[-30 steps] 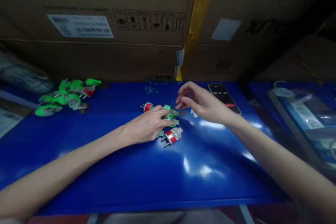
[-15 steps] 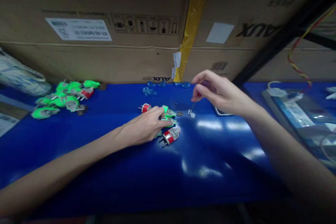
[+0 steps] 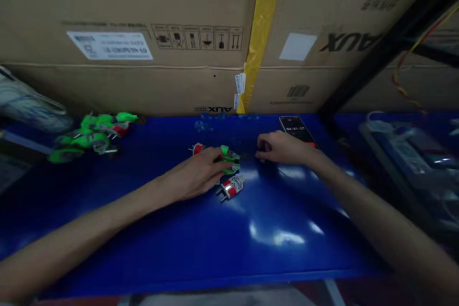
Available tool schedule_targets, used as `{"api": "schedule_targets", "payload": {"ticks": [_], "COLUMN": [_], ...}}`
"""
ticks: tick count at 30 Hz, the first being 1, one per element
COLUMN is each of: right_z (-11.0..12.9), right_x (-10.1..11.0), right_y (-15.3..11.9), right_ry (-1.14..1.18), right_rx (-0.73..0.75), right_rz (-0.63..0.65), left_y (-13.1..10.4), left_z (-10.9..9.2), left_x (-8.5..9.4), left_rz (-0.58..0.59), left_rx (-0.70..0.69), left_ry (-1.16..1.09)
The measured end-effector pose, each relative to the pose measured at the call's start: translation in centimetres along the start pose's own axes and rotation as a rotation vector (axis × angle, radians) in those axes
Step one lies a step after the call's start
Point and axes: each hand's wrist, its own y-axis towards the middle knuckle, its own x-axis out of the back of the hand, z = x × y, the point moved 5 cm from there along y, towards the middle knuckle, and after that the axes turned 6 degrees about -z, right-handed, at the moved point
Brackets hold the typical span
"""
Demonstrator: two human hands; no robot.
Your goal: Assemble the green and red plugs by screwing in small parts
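Observation:
My left hand point(image 3: 206, 169) is closed around a green plug point(image 3: 232, 168), whose opened grey end pokes out past the fingertips. Another green plug point(image 3: 229, 153) lies just above it. A red plug point(image 3: 232, 186) with its inner side showing and two pins lies below the fingers, and a second red plug point(image 3: 198, 148) sits behind the hand. My right hand point(image 3: 278, 147) is pinched low over the table, right of a dim little heap of screws point(image 3: 244, 156). What its fingertips hold is hidden.
Several green plugs and a red one form a pile point(image 3: 89, 138) at the left. Transparent blue pieces point(image 3: 203, 125) lie by the cardboard boxes point(image 3: 161, 86). A phone point(image 3: 297, 129) showing a timer lies behind my right hand. A black post point(image 3: 344, 76) stands right.
My right hand has come down and slightly left, covering the small white pieces and uncovering the phone. The thin metal item seen in its fingers is out of sight. My left hand stays put.

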Motion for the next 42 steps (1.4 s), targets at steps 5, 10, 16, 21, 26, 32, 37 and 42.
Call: {"api": "schedule_targets", "payload": {"ticks": [5,10,16,21,26,32,37,42], "right_z": [0.2,0.4,0.9,2.1,3.7,4.0,4.1,4.4], "right_x": [-0.2,-0.6,-0.1,2.5,3.8,2.2,1.7,1.9], "right_y": [0.0,0.2,0.1,-0.6,-0.4,1.0,1.3,1.3], "right_ry": [0.014,0.046,0.121,0.569,1.02,1.047,1.051,1.053], "right_rx": [-0.004,0.013,0.056,0.148,0.255,0.294,0.289,0.281], "right_rz": [-0.007,-0.011,-0.073,-0.221,-0.28,-0.217,-0.193,-0.182], "left_y": [-0.1,-0.1,-0.2,-0.2,-0.2,-0.2,-0.3,-0.1], "left_z": [0.2,0.3,0.4,0.4,0.3,0.0,-0.1,-0.1], "left_x": [0.0,-0.2,-0.2,-0.1,0.0,0.3,0.6,1.0], "left_rz": [-0.013,-0.013,-0.029,-0.022,-0.027,-0.041,-0.04,-0.059], "left_rx": [0.016,0.034,0.04,0.029,0.033,0.028,0.052,0.07], "left_ry": [-0.046,-0.056,-0.069,-0.08,-0.079,-0.063,-0.007,0.004]}}
